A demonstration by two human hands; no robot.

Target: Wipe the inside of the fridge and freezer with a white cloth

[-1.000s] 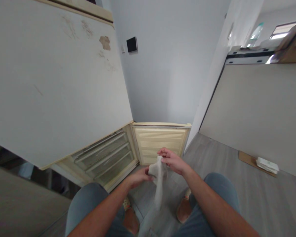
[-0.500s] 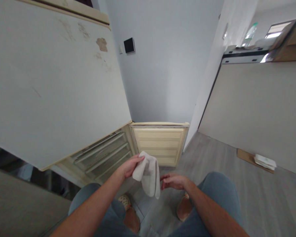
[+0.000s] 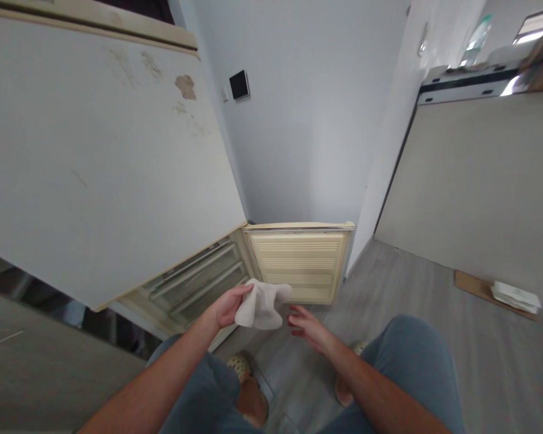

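A pale cloth (image 3: 263, 306) hangs bunched from my left hand (image 3: 231, 304), pinched between thumb and fingers at its upper left corner. Just right of the cloth, my right hand (image 3: 308, 327) is open, fingers apart, holding nothing. Beyond both hands the cream lower door (image 3: 297, 259) of a fridge-freezer stands open, its ribbed inner face toward me. To the left of that door, the freezer compartment shows clear-fronted drawers (image 3: 208, 274), partly covered from view by my left hand and the cloth.
The large white upper fridge door (image 3: 117, 157) juts over the compartment from the left. A white packet (image 3: 516, 296) lies on a cardboard strip (image 3: 475, 286) on the wood-look floor. At the upper right, a plastic bottle (image 3: 477, 39) stands above a white panel.
The cloth has swung from hanging down to spreading out rightward in my left hand. My right hand has spread its fingers. The view has shifted slightly.
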